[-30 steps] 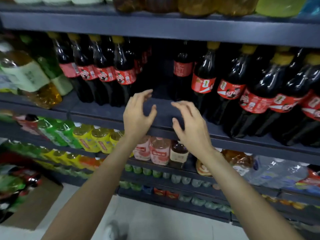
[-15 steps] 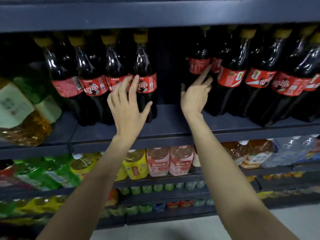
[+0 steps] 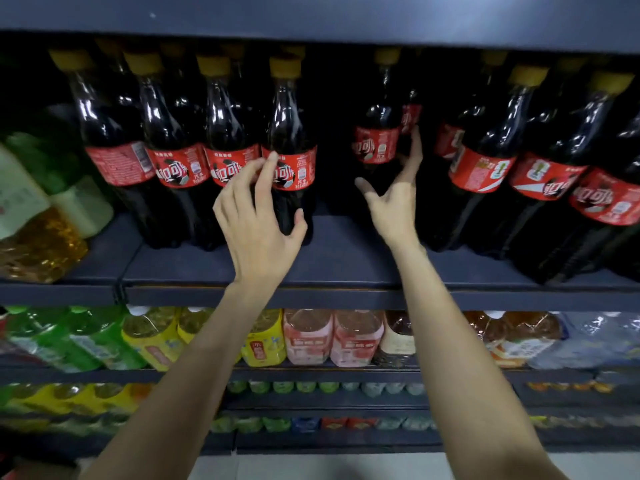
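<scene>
Dark blue-grey metal shelving (image 3: 346,261) fills the view in stacked tiers; the top board (image 3: 311,15) catches a pale sheen toward its right edge, and light grey floor (image 3: 311,467) shows below

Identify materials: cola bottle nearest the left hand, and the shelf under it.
Cola bottle: clear glossy plastic, likely PET; sharp highlights, dark liquid shows through. Cap: yellow plastic, duller. Shelf: probably painted metal, matte dark blue, thin folded front edge.
</scene>
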A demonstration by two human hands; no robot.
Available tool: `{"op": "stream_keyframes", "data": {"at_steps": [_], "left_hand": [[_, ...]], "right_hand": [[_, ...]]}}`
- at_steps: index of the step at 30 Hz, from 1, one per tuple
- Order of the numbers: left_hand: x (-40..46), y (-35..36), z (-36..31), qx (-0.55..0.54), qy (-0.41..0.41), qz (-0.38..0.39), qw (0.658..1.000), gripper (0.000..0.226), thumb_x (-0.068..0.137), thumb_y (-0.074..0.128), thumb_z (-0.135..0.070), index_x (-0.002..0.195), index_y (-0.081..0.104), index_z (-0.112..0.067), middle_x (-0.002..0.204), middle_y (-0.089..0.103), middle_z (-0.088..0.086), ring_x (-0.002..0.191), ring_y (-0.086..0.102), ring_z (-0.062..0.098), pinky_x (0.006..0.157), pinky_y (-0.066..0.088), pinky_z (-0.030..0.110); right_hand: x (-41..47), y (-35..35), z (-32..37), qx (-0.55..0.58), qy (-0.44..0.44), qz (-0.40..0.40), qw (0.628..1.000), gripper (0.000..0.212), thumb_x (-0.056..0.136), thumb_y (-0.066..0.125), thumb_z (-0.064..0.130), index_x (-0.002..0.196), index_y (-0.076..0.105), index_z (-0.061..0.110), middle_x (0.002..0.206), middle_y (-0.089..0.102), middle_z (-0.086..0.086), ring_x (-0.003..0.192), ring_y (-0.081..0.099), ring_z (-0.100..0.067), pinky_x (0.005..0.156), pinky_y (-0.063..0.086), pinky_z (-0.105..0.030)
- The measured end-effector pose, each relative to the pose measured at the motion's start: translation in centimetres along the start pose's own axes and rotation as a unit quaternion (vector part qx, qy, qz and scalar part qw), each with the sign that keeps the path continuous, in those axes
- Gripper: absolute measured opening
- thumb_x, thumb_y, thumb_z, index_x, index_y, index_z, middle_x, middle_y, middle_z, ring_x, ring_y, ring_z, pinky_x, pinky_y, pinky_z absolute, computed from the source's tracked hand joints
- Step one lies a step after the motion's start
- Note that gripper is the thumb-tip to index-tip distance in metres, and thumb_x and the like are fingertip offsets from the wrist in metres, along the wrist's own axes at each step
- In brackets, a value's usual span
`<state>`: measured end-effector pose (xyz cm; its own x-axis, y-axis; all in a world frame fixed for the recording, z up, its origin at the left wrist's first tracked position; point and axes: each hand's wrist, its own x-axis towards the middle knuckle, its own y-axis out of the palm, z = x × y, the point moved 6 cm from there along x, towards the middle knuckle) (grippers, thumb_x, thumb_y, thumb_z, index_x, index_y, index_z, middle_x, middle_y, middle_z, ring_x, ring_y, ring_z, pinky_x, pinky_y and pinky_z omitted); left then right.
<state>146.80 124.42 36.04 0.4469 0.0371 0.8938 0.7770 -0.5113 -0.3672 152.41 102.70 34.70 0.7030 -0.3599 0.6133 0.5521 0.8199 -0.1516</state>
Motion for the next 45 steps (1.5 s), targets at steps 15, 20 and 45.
{"op": "stream_keyframes", "data": {"at_steps": [15, 20, 45], "left_hand": [[-0.5, 0.9, -0.3, 0.059, -0.002, -0.004, 0.998, 0.085, 0.077, 0.072, -0.044, 0.143, 0.027, -0.014, 0.136, 0.046, 0.015, 0.125, 0.035, 0.02, 0.103, 0.028, 0.04], [-0.7, 0.9, -0.5, 0.076, 0.006, -0.01, 0.997, 0.084, 0.081, 0.071, -0.045, 0.143, 0.027, -0.012, 0.136, 0.046, 0.016, 0.126, 0.037, 0.021, 0.103, 0.033, 0.043], [-1.3, 1.1, -0.2, 0.022, 0.008, -0.004, 1.0, 0.078, 0.084, 0.069, -0.036, 0.144, 0.029, -0.007, 0.14, 0.04, 0.019, 0.131, 0.016, 0.007, 0.107, 0.033, 0.052]], "right_hand": [[1.6, 1.3, -0.2, -0.166, 0.005, 0.044, 0.985, 0.107, 0.076, 0.078, 0.021, 0.151, 0.002, 0.026, 0.143, 0.043, -0.013, 0.129, 0.044, -0.033, 0.104, 0.041, -0.046], [4.8, 5.9, -0.1, -0.185, 0.016, 0.058, 0.981, 0.1, 0.08, 0.071, 0.014, 0.152, 0.001, 0.021, 0.139, 0.048, -0.015, 0.121, 0.053, -0.033, 0.096, 0.046, -0.044], [6.7, 1.9, -2.0, -0.343, -0.034, -0.12, 0.931, 0.079, 0.085, 0.062, 0.006, 0.15, 0.02, 0.02, 0.15, 0.017, -0.032, 0.135, 0.029, -0.047, 0.109, 0.033, -0.048]]}}
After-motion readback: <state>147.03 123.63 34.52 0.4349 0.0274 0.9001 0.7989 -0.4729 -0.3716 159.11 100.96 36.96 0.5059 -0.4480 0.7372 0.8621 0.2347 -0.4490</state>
